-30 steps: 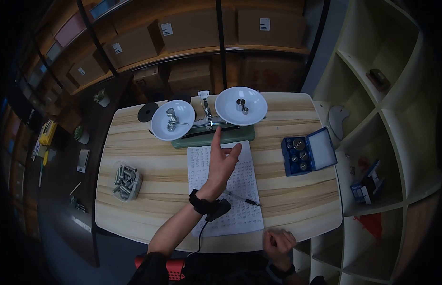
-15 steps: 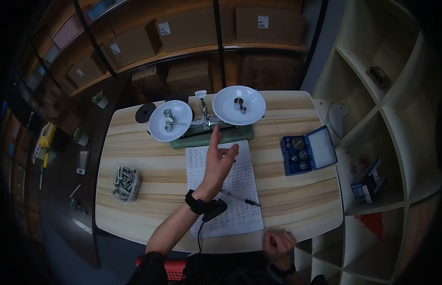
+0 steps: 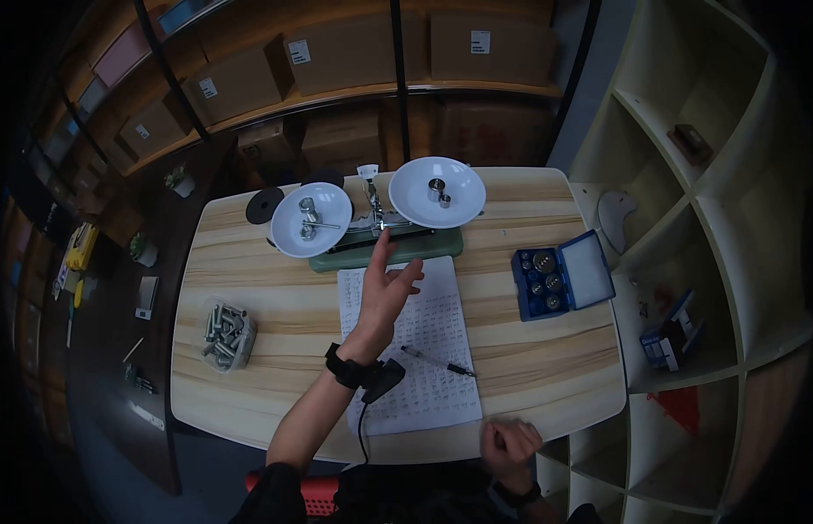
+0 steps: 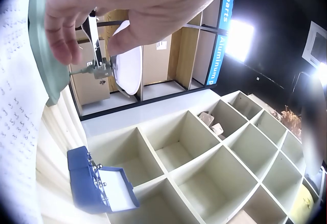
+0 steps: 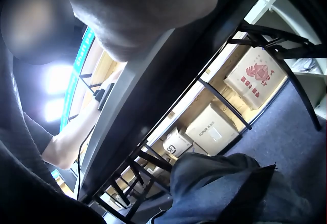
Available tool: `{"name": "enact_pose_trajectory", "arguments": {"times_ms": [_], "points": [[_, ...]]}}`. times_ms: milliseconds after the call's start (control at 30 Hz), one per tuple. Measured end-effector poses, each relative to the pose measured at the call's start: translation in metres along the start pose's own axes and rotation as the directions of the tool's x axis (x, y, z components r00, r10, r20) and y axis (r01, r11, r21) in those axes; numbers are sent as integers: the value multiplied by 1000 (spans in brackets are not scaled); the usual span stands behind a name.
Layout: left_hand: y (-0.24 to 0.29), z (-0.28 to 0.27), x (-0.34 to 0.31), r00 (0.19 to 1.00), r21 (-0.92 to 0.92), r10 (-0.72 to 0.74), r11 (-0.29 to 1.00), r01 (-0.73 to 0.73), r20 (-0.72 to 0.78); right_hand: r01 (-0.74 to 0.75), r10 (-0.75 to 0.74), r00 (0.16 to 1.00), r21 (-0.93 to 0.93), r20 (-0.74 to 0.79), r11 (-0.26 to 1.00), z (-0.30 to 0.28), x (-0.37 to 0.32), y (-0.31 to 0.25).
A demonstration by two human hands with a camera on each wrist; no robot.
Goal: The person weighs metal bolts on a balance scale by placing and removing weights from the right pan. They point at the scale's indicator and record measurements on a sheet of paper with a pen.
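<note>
My left hand (image 3: 380, 306) reaches over the written sheet (image 3: 424, 406), its index finger stretched toward the middle of the green balance scale (image 3: 389, 251). In the left wrist view the fingertips (image 4: 64, 53) hang apart near the metal pointer (image 4: 92, 32), with nothing held between them. Metal bolts (image 3: 309, 210) lie in the left pan (image 3: 287, 234); two metal weights (image 3: 436, 188) stand in the right pan (image 3: 408, 196), which sits a little higher in the head view. My right hand (image 3: 511, 444) rests loosely curled at the table's front edge, holding nothing visible.
A pen (image 3: 437, 360) lies across the sheet. On the table's right stands an open blue box (image 3: 536, 314) of weights; on its left, a clear tub (image 3: 223, 365) of bolts. A black disc (image 3: 263, 205) lies behind the left pan. Cubby shelves (image 3: 730, 218) adjoin the right side.
My left hand has shifted slightly left over the sheet and its fingers look a little looser, uncovering more of the pen. The right hand stays put. The head view has shifted slightly.
</note>
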State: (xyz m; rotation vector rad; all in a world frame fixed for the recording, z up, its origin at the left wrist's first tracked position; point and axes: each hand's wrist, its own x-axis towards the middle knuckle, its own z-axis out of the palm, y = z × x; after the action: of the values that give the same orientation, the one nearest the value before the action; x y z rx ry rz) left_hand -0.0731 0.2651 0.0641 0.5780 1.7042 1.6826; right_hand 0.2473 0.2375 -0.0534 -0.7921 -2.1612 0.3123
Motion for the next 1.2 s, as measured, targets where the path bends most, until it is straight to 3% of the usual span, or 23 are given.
{"name": "enact_pose_trajectory", "arguments": {"times_ms": [367,433,633,733,800,833,900,1200], "points": [[-4,-41,-6,998,-27,4,1000,-6,-70,-100,82,991,177,106,979,-16,28,-10],[-5,-48,-8,996,-39,-4,999,1,-84,-187,167,980,222,106,957,-25,36,-7],[-12,-68,-17,991,-85,44,995,-55,-126,-137,104,961,116,256,984,-54,150,13],[-8,-74,-37,991,-95,22,995,-34,-130,-180,154,935,51,320,982,-40,219,38],[-7,-80,-50,991,-92,27,995,-39,-132,-93,120,901,-84,416,992,-21,255,55],[-7,-84,-56,991,-102,38,993,-51,-130,-88,115,902,-85,416,993,-8,266,68],[-6,-91,-71,990,-113,49,991,-65,-134,92,25,870,-212,493,973,15,282,85],[-22,-107,-150,968,-149,-10,988,-29,-251,117,62,874,-333,482,936,38,298,78]]}}
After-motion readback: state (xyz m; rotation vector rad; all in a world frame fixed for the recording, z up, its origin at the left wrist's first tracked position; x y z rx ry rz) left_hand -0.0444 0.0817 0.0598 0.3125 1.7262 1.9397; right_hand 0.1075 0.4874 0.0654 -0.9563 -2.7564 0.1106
